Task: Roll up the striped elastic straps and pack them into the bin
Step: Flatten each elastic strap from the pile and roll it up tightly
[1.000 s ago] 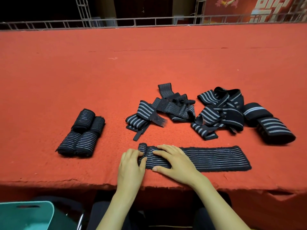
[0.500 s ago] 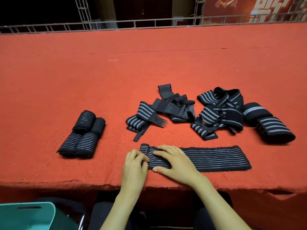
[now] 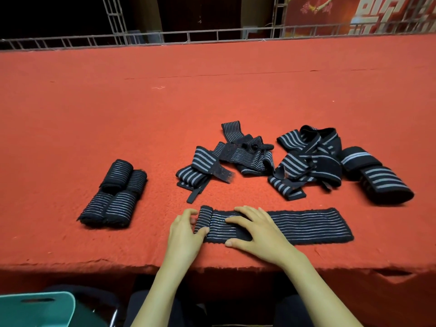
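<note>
Pinching a striped strap [image 3: 306, 224] at its coiled end, left grip [image 3: 186, 234]; right grip [image 3: 257, 228] spread flat (banner [image 3: 377, 17] lettering unreadable).

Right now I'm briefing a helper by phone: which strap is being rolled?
Start at the red table's near edge. The flat strap lies along it. Unlike the finished rolls and tangled heaps, it is stretched out, only its left end rolled.

**Bright cloth, black backdrop**

Even overhead light floods the red table cover [image 3: 94, 102], matte and uniform. Soft, short shadows hug the rolled straps [image 3: 113, 204]. Stripes on the flat strap [image 3: 306, 225] read sharp, edges crisp. Beyond the railing [image 3: 188, 36], near blackness. The wide lens bows that far edge; murk below.
</note>
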The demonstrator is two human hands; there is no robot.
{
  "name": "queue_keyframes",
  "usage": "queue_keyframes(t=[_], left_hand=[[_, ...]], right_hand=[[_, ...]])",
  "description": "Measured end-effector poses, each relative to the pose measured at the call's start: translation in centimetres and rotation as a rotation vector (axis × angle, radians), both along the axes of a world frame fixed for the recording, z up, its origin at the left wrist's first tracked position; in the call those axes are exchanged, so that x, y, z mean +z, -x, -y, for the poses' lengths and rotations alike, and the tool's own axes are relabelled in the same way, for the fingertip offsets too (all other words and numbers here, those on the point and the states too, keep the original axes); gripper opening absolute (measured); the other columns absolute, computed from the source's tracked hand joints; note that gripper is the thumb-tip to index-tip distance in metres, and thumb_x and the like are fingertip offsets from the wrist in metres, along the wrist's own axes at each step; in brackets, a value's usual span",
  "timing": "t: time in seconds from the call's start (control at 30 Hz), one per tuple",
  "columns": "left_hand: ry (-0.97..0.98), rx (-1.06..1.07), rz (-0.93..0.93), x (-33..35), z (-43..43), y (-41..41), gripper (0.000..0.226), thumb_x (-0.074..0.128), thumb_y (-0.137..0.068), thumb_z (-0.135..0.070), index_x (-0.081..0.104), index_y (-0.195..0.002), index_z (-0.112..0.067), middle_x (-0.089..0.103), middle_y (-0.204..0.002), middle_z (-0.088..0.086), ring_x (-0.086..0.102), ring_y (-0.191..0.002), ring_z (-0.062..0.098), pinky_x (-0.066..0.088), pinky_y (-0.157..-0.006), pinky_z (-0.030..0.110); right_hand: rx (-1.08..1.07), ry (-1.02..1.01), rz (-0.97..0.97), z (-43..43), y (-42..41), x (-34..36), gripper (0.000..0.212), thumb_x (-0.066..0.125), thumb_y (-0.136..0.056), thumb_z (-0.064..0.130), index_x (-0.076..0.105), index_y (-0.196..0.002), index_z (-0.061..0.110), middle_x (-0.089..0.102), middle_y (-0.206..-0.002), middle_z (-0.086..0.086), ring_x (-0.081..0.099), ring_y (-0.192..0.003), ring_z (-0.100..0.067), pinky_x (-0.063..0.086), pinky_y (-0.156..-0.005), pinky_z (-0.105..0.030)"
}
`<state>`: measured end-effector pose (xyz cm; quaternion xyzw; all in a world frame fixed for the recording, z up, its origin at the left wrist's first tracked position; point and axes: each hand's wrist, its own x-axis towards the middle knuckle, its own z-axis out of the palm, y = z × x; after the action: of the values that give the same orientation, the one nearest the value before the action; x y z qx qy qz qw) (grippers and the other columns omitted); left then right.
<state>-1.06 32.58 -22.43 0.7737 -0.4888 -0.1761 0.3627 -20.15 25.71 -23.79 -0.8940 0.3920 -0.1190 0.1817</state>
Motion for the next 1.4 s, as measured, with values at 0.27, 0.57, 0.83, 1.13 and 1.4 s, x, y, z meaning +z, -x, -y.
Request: queue_keyframes(t=[0.27, 0.57, 0.83, 1.13, 1.4], left_hand=[[0.118, -0.004, 0.155, 0.6, 0.0, 2.8, 0.018, 0.062, -0.081, -0.006, 0.054, -0.094, -0.014, 0.049, -0.094, -0.004, 0.050, -0.085, 0.017, 0.039, -0.077, 0.029], [0.142, -0.170, 0.198, 0.1, 0.5, 3.9, 0.014, 0.066, -0.085, -0.018, 0.065, -0.097, -0.011, 0.050, -0.096, -0.007, 0.052, -0.094, 0.013, 0.042, -0.084, 0.025], [0.011, -0.341, -0.170, 1.1, -0.1, 1.4, 0.031, 0.070, -0.078, 0.000, 0.067, -0.096, -0.025, 0.061, -0.104, -0.009, 0.059, -0.092, 0.001, 0.044, -0.084, 0.006], [0.012, -0.140, -0.276, 0.9, 0.4, 2.3, 0.044, 0.077, -0.071, -0.002, 0.061, -0.105, -0.025, 0.056, -0.100, 0.001, 0.058, -0.083, 0.008, 0.044, -0.068, 0.007], [0.043, -0.056, -0.043, 0.7, 0.5, 4.0, 0.030, 0.073, -0.079, -0.019, 0.061, -0.107, -0.023, 0.058, -0.098, -0.004, 0.054, -0.081, 0.009, 0.045, -0.078, 0.024]], right_hand=[[-0.032, -0.009, 0.020, 0.3, 1.5, 0.1, 0.083, 0.029, -0.066, 0.087, 0.043, -0.135, 0.044, 0.029, -0.149, 0.018, 0.016, -0.142, -0.003, -0.004, -0.118, -0.030], [-0.045, 0.018, 0.043, 0.3, 1.5, -0.3, 0.086, 0.024, -0.064, 0.090, 0.043, -0.135, 0.045, 0.031, -0.149, 0.018, 0.018, -0.142, -0.003, -0.003, -0.117, -0.029], [-0.045, 0.021, 0.043, 0.0, 2.5, 0.3, 0.078, 0.031, -0.067, 0.084, 0.046, -0.131, 0.041, 0.033, -0.147, 0.017, 0.020, -0.140, -0.003, -0.001, -0.117, -0.030], [-0.095, 0.007, 0.091, -0.1, 4.4, 0.4, 0.072, 0.035, -0.067, 0.083, 0.051, -0.123, 0.040, 0.036, -0.144, 0.019, 0.026, -0.137, 0.000, -0.001, -0.116, -0.024], [-0.104, 0.010, 0.115, -0.1, 4.5, -0.1, 0.077, 0.031, -0.064, 0.088, 0.051, -0.122, 0.041, 0.037, -0.143, 0.021, 0.026, -0.137, 0.002, 0.000, -0.118, -0.027]])
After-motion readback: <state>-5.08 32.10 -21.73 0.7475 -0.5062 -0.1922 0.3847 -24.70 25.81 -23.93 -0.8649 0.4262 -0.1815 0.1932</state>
